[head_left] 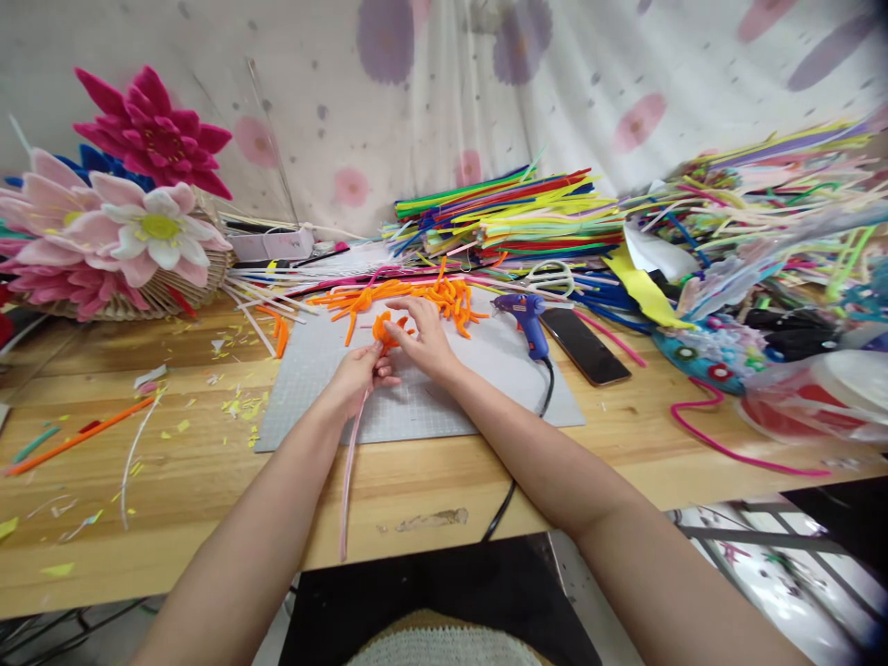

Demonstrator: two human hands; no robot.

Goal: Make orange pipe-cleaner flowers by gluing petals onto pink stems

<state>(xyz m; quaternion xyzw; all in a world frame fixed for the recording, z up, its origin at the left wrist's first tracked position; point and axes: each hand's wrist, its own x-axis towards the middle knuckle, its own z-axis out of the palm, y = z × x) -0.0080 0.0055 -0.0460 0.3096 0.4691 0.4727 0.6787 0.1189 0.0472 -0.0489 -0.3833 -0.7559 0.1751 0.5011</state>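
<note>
An orange pipe-cleaner flower (384, 329) sits at the top of a thin pale stem (349, 481) over the grey cutting mat. My left hand (355, 377) is closed around the stem just under the flower, and the stem's lower end hangs past the wrist. At the flower's right side is my right hand (428, 344), its fingers apart and curved over the petals; the thumb tip appears to touch them. Behind both hands lies a heap of bent orange pipe-cleaner pieces (454, 301).
A blue glue gun (528, 324) with a black cord lies on the cutting mat (423, 421), beside a phone (586, 344). Scissors (550, 276) and bundles of coloured pipe cleaners (513, 217) are behind. Finished flowers (156, 139) stand at left, a plastic tub (811, 398) at right.
</note>
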